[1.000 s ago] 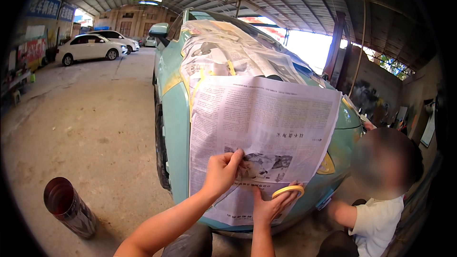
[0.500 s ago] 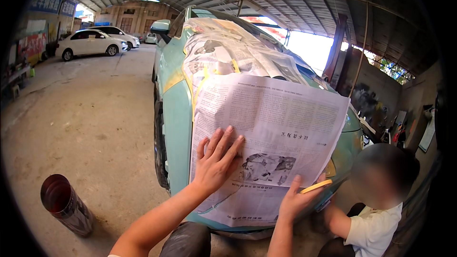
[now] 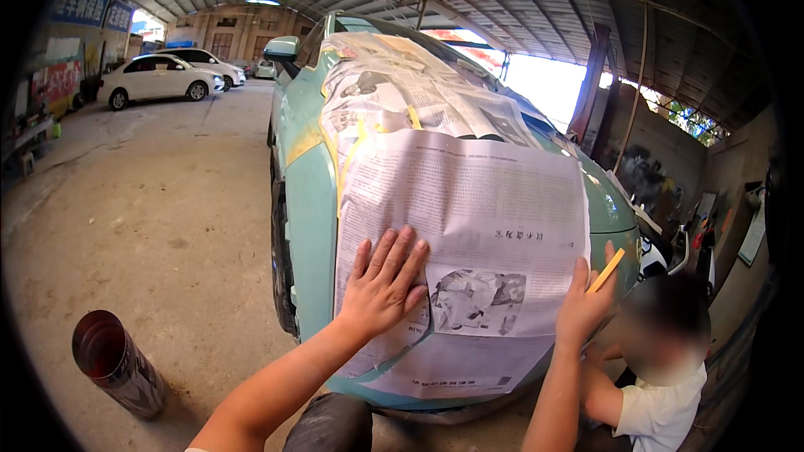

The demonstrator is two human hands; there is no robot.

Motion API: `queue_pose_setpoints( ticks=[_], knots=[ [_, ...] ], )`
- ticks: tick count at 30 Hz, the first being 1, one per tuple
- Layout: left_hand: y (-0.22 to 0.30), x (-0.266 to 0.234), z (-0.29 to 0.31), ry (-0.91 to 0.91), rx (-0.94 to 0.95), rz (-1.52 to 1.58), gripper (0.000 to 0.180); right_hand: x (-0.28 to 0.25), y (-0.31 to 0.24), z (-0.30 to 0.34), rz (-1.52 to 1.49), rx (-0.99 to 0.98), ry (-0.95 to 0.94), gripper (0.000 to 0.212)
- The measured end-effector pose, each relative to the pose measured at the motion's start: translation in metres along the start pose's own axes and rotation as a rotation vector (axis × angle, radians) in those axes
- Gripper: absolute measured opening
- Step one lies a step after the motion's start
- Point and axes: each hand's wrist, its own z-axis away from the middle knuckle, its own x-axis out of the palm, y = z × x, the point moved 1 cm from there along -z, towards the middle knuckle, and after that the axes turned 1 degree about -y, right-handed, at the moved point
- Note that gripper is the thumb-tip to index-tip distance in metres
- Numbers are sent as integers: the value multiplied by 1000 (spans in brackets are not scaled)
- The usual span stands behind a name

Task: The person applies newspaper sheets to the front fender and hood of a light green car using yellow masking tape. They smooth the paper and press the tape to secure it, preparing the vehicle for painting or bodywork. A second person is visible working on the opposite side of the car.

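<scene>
A large newspaper sheet [image 3: 494,201] lies over the front of a pale green car [image 3: 305,188]. My left hand [image 3: 383,289] rests flat on the paper with its fingers spread, left of a printed picture. At the sheet's right edge, my right hand [image 3: 582,305] holds a roll of yellow masking tape [image 3: 607,271], seen nearly edge-on. Its fingers are close to the paper edge; whether they also grip it I cannot tell. Further up the hood, more newspaper [image 3: 435,92] is fixed with strips of yellow tape [image 3: 414,117]. A gap shows green paint between the lower paper pieces.
A person [image 3: 662,377] in a light shirt crouches at the car's right front corner, close to my right arm. On the floor at left stands a dark open cylinder [image 3: 117,364]. White cars [image 3: 159,79] are parked farther back. Assorted gear lines the right wall.
My right hand has moved right and up with the tape roll, which has turned more upright. The sheet's right edge has shifted inward, baring more of the green hood. My left hand stays nearly in place.
</scene>
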Motion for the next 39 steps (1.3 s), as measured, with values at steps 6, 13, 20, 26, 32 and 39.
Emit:
queue_pose_setpoints(
  ticks=[6,13,20,26,32,39],
  knots=[
    [0,-1,1,20,2,10,69,6,-4,-24,53,-206,85,55],
    [-2,2,5,28,-5,40,68,-2,4,-46,103,-255,88,58],
    [-1,1,3,29,-5,34,68,-25,16,-88,179,-272,165,56],
    [-2,-2,2,11,-11,45,70,-91,19,-129,203,-348,348,49],
    [4,-1,-2,9,-13,123,72,-204,-3,-73,203,-396,253,47],
    [-10,-38,13,38,-49,108,84,-246,51,162,508,316,-474,73]
  ],
)
